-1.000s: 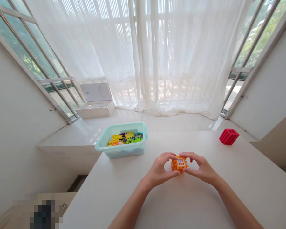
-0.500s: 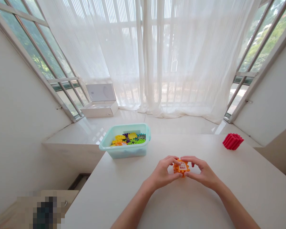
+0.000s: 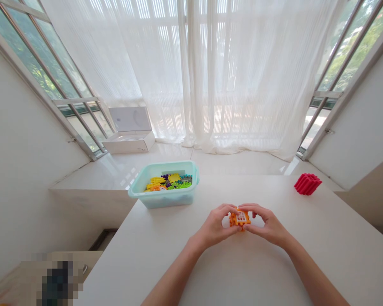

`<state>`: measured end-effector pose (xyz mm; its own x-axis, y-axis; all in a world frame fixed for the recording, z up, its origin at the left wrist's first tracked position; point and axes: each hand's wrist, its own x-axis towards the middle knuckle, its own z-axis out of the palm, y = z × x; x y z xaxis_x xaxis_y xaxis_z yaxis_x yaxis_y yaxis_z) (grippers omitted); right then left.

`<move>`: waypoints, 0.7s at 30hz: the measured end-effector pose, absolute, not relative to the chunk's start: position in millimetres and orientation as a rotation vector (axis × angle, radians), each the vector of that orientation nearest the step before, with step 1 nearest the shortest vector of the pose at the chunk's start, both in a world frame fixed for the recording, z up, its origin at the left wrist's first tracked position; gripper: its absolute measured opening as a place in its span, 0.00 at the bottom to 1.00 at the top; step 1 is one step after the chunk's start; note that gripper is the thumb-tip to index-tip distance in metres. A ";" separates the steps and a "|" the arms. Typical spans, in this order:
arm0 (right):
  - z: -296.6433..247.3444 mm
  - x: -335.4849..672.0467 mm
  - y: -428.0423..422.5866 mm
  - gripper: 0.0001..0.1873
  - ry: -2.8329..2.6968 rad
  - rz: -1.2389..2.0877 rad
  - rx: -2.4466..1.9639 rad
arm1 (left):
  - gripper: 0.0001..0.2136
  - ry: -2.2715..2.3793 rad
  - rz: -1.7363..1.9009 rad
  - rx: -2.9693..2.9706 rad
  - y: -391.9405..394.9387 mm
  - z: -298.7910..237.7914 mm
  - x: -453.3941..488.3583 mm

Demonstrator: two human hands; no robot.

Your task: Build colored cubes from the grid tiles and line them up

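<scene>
Between my two hands is a small orange block point(image 3: 241, 217) built of notched interlocking pieces, with a white window pattern on its upper face. My left hand point(image 3: 217, 225) grips its left side, the thumb at the near edge and the fingers over the far edge. My right hand point(image 3: 267, 224) pinches the right side in the same way, thumb near and fingertips far. The block's underside is hidden. To the left stands a pale green tub point(image 3: 169, 200) holding yellow, purple, green, orange and teal notched pieces.
A red ridged block point(image 3: 308, 184) stands toward the far right of the white table point(image 3: 153, 250). Behind, an open white box point(image 3: 129, 140) rests on the sill beside a sheer curtain point(image 3: 242, 85). At lower left is a wooden surface point(image 3: 92, 259), partly blurred out.
Both hands stay around the orange block, which looks slightly turned, showing more of its left side. The whole view has shifted a little, moving things slightly left and up.
</scene>
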<state>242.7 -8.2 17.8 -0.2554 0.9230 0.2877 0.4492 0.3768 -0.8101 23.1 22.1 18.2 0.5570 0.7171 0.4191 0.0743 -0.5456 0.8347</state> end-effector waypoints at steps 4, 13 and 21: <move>17.1 244.4 -7.2 0.21 -1.866 0.785 -1.162 | 0.15 0.645 0.977 1.993 23.4 19.3 22.0; 24.1 240.5 -11.6 0.19 -1.897 0.771 -1.183 | 0.12 0.644 0.990 2.000 22.0 21.0 25.4; 21.9 241.9 -9.7 0.19 -1.925 0.735 -1.154 | 0.16 0.618 0.953 2.017 24.2 16.2 24.3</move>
<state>241.9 -9.7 21.9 -0.3025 0.9003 0.3130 0.4629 0.4258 -0.7774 24.3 24.2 16.2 0.5963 0.6932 0.4049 0.0875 -0.5575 0.8256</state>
